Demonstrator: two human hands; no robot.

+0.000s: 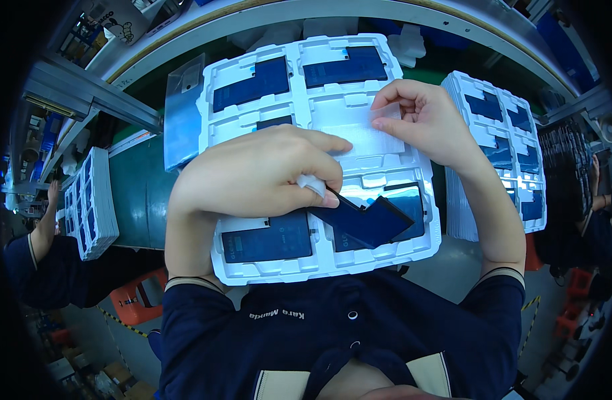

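Head view: bent left hand [266, 170] pinches one L-shaped battery [375, 224] over tray's [386, 255] near-right corner; right hand [427, 120], one translucent film [390, 137].

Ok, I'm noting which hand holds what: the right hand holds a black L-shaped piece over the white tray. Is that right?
Not quite: the left hand, not the right hand, holds the black L-shaped piece over the white tray, as the head view shows.
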